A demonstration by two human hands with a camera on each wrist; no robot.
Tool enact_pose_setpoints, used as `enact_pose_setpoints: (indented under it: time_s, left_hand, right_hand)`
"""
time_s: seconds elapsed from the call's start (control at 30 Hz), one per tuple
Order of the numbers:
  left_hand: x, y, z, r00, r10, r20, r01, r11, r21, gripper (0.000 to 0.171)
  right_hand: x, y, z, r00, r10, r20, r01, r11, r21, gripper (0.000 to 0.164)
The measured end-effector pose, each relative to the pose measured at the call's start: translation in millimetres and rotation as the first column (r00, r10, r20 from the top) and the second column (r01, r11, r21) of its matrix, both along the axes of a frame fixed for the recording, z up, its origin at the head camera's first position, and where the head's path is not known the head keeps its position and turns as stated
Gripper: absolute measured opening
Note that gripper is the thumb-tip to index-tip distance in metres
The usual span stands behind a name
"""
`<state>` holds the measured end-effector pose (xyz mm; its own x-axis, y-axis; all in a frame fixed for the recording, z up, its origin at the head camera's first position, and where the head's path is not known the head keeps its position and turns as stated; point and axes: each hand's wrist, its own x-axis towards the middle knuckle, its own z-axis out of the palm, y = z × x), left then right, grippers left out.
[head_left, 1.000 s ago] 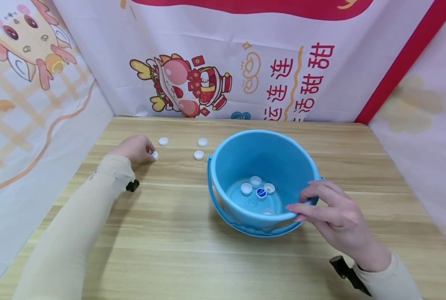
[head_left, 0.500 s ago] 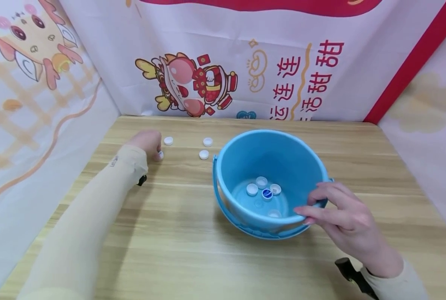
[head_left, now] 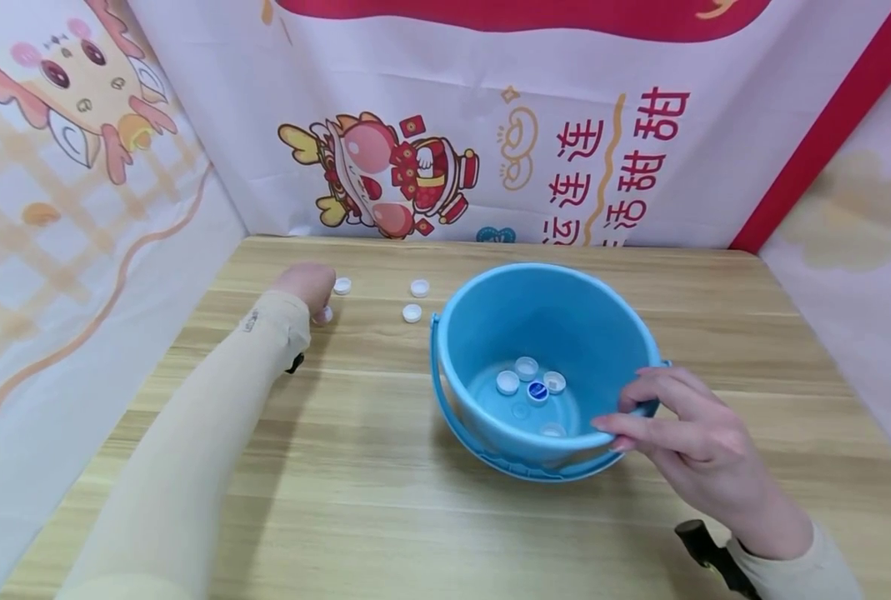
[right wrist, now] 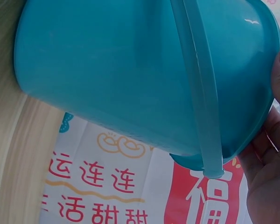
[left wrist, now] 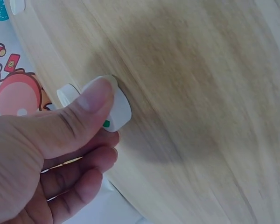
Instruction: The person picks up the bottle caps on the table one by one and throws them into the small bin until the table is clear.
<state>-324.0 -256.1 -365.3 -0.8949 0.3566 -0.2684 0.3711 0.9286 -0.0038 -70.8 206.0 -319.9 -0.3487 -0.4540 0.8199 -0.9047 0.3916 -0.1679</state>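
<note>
My left hand (head_left: 308, 288) is at the far left of the table in the head view. In the left wrist view its thumb and fingers pinch a white bottle cap (left wrist: 122, 110) with a green mark, held tilted close over the wood. My right hand (head_left: 696, 440) grips the near right rim of a blue bucket (head_left: 543, 308), thumb and fingers on either side of the edge. Several bottle caps, one with a blue top (head_left: 538, 392), lie on the bucket's floor.
Loose white caps lie on the wooden table (head_left: 355, 467): a far-left cap (head_left: 342, 286), a back cap (head_left: 419, 288) and a nearer cap (head_left: 412, 313). The bucket's handle (head_left: 445, 400) hangs down its near side. Printed cloth (head_left: 430, 75) walls the back and sides.
My left hand has shifted slightly right and turned over the cap, which its fingers now largely cover in the head view. The head view has shifted a little. The right hand stays on the rim.
</note>
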Motion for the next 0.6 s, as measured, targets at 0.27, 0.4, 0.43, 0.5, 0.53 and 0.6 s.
enact_pose_setpoints:
  time_s: [0.27,0.4,0.43,0.5,0.53,0.6]
  left_hand:
    - [3.8,-0.7,-0.2,1.0,0.024,0.0,-0.024,0.999,0.034,0.024]
    - [5.6,-1.4,-0.4,1.0,0.029,0.0,-0.029,0.999,0.045,0.023]
    - [6.0,-1.5,-0.5,1.0,0.03,0.0,-0.03,0.998,0.047,0.022]
    - [6.9,-1.5,-0.3,0.999,0.033,0.002,-0.033,0.998,0.055,0.021]
    - [7.2,-1.6,-0.2,0.999,0.035,0.003,-0.035,0.998,0.059,0.021]
    - [7.9,-2.2,-0.2,0.999,0.034,0.0,-0.033,0.997,0.064,0.021]
  right_hand:
    - [0.7,1.9,-1.6,1.0,0.002,0.015,-0.002,1.0,-0.001,0.036]
    - [0.8,3.2,-2.8,1.0,-0.005,0.021,0.004,1.0,0.007,0.037]
    - [0.9,3.5,-3.0,1.0,-0.007,0.022,0.006,1.0,0.009,0.037]
    - [0.9,4.0,-3.4,1.0,-0.009,0.024,0.008,1.0,0.011,0.037]
    - [0.9,4.2,-3.6,1.0,-0.01,0.025,0.01,1.0,0.013,0.037]
    - [0.7,4.4,-4.0,1.0,-0.014,0.026,0.013,1.0,0.015,0.037]
